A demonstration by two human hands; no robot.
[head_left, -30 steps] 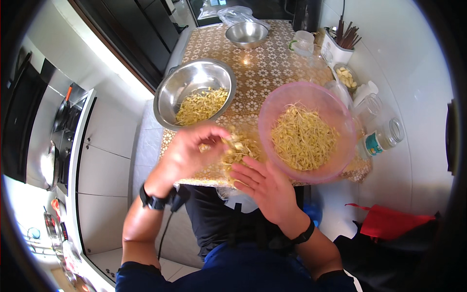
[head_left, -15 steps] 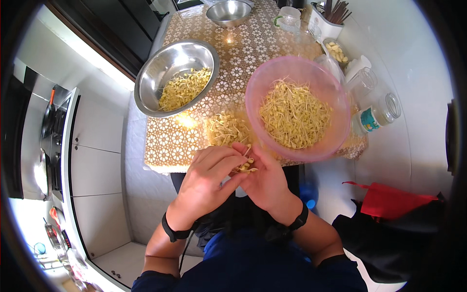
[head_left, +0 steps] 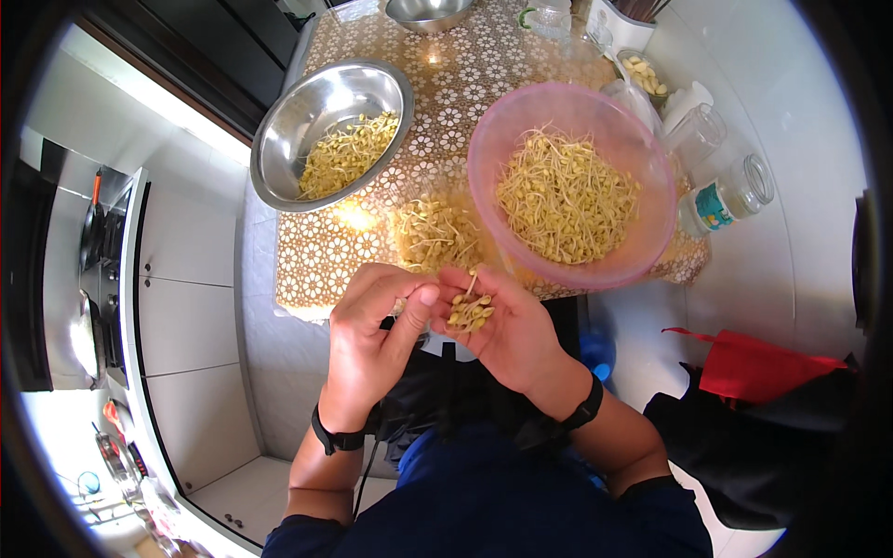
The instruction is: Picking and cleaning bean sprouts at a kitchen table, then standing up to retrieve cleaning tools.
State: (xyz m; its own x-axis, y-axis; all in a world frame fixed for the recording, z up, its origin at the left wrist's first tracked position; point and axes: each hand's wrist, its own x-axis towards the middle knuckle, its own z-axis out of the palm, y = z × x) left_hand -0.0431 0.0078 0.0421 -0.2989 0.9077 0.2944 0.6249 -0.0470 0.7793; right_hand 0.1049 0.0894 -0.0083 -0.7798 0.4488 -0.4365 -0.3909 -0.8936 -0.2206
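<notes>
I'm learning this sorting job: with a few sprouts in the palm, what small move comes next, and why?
Probably pinch one bean sprout from the right hand with the left hand: its thumb already touches the small cluster in the cupped palm, and both hands sit short of the bowls.

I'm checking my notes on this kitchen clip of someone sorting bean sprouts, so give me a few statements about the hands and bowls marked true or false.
1. The right hand cups a small bunch of bean sprouts in its palm. True.
2. The pink plastic bowl is empty. False: it holds a heap of sprouts.
3. The left hand brings its thumb and fingers to the sprouts in the right palm. True.
4. The steel bowl on the left holds no sprouts. False: a layer lies in its bottom.
5. A loose pile of sprouts lies on the patterned table between the two bowls. True.
</notes>
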